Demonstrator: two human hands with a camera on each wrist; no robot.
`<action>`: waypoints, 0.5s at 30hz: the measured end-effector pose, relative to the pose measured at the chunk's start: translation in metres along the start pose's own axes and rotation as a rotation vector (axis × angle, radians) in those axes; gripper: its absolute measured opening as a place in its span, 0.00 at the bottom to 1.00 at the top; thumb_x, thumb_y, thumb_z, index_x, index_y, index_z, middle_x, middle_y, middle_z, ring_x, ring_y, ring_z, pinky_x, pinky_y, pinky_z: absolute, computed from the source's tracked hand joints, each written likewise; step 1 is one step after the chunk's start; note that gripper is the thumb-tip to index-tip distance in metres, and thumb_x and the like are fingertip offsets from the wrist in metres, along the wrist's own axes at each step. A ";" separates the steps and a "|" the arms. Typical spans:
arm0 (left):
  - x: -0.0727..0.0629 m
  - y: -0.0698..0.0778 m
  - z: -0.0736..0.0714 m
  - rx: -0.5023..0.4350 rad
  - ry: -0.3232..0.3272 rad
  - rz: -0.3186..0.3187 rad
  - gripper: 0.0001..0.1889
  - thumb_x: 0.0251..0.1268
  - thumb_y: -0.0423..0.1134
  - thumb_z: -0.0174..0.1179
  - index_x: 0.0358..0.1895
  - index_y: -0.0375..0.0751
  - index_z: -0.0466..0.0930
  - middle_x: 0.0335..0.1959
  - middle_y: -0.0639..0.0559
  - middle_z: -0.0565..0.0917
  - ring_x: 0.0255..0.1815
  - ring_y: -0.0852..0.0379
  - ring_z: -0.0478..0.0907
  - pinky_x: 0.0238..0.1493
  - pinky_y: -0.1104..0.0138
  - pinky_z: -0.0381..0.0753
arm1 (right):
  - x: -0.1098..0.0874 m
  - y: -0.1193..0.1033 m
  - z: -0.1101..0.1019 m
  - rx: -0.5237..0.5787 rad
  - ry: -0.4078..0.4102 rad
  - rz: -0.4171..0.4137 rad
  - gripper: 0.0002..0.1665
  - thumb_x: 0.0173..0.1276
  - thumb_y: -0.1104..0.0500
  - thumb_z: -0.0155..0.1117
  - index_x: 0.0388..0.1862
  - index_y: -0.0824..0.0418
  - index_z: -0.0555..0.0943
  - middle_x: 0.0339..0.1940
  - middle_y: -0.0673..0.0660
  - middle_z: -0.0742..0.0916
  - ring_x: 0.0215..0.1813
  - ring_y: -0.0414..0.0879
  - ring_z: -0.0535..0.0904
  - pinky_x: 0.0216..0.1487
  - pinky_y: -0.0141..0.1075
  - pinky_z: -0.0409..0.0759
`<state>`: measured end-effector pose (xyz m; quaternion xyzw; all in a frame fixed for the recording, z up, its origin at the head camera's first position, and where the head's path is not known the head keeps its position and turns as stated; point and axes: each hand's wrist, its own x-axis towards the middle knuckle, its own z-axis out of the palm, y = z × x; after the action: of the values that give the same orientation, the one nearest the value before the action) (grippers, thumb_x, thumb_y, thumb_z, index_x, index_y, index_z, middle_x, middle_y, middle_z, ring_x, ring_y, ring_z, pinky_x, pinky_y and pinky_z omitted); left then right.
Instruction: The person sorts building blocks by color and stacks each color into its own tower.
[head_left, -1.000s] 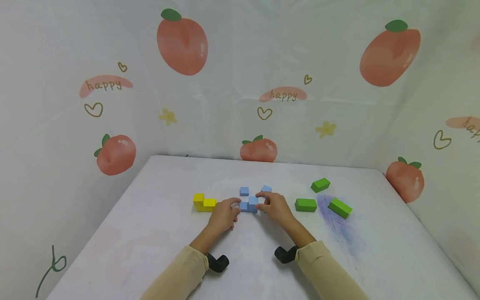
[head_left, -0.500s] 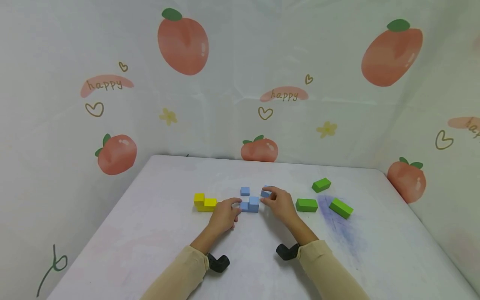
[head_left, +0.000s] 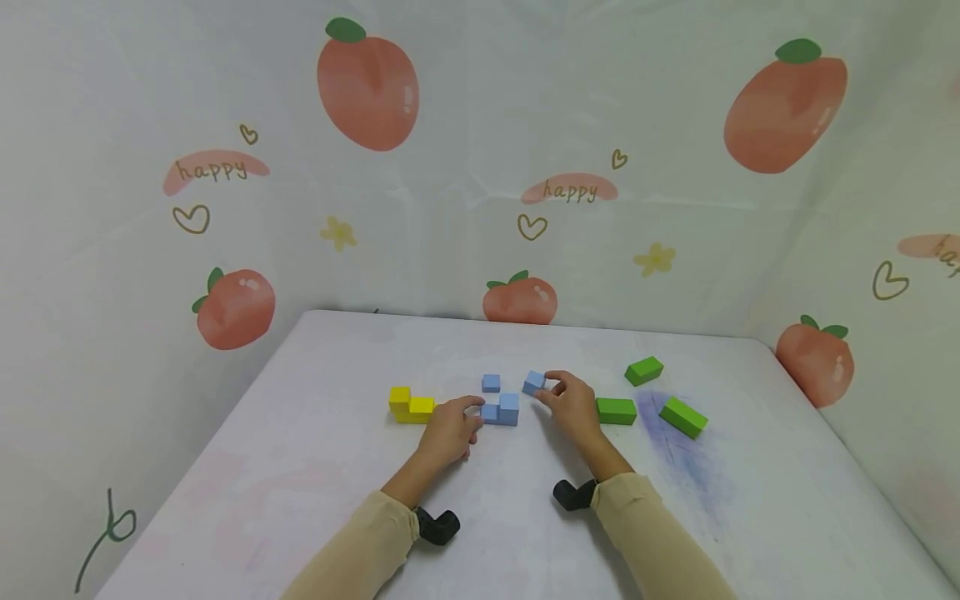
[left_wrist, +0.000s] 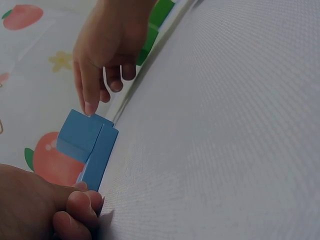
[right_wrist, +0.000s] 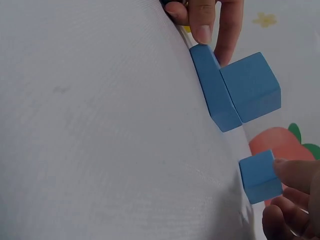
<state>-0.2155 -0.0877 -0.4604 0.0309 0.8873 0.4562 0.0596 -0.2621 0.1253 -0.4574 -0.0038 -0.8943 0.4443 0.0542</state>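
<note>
A long blue block [right_wrist: 215,90] lies on the table with a blue cube [head_left: 509,402] on its right end. My left hand [head_left: 450,432] pinches the left end of this long block between thumb and index finger. To the right and slightly behind, my right hand [head_left: 573,408] has thumb and index finger at the sides of a loose, turned blue cube [right_wrist: 261,175]. In the left wrist view, the stacked cube hides most of what the right fingertips touch. Another small blue block [head_left: 491,383] sits behind the stack.
Left of the blue stack stands a yellow stepped stack [head_left: 411,407]. Several green blocks lie to the right, among them one beside the right hand [head_left: 617,411], one farther back [head_left: 644,371] and a slanted one [head_left: 683,417]. A patterned cloth [head_left: 450,250] hangs behind the table.
My right hand has left the cube on top of the long block and moved right and back to the loose blue cube. The left hand stays in place.
</note>
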 end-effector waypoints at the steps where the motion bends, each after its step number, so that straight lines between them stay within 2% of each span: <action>1: 0.000 0.000 0.000 -0.001 0.001 0.002 0.20 0.71 0.34 0.57 0.64 0.42 0.74 0.17 0.51 0.76 0.10 0.59 0.68 0.17 0.69 0.75 | 0.001 0.000 0.000 0.002 0.000 0.003 0.24 0.63 0.60 0.71 0.57 0.62 0.79 0.31 0.56 0.79 0.25 0.45 0.73 0.26 0.34 0.72; 8: 0.000 0.000 0.001 -0.009 0.002 -0.005 0.20 0.70 0.33 0.57 0.64 0.41 0.74 0.17 0.51 0.76 0.10 0.59 0.67 0.17 0.70 0.75 | 0.006 0.000 0.004 0.006 0.015 0.011 0.24 0.61 0.61 0.71 0.57 0.64 0.79 0.30 0.56 0.79 0.26 0.45 0.74 0.26 0.34 0.72; 15: 0.000 0.000 0.001 -0.014 0.005 -0.005 0.20 0.70 0.33 0.57 0.64 0.41 0.74 0.17 0.51 0.76 0.10 0.59 0.67 0.17 0.70 0.76 | 0.009 0.001 0.003 -0.026 0.014 -0.002 0.20 0.61 0.61 0.70 0.53 0.65 0.82 0.32 0.57 0.80 0.29 0.47 0.74 0.28 0.35 0.73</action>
<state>-0.2158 -0.0871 -0.4615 0.0272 0.8844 0.4623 0.0587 -0.2714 0.1239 -0.4597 -0.0069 -0.8996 0.4324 0.0606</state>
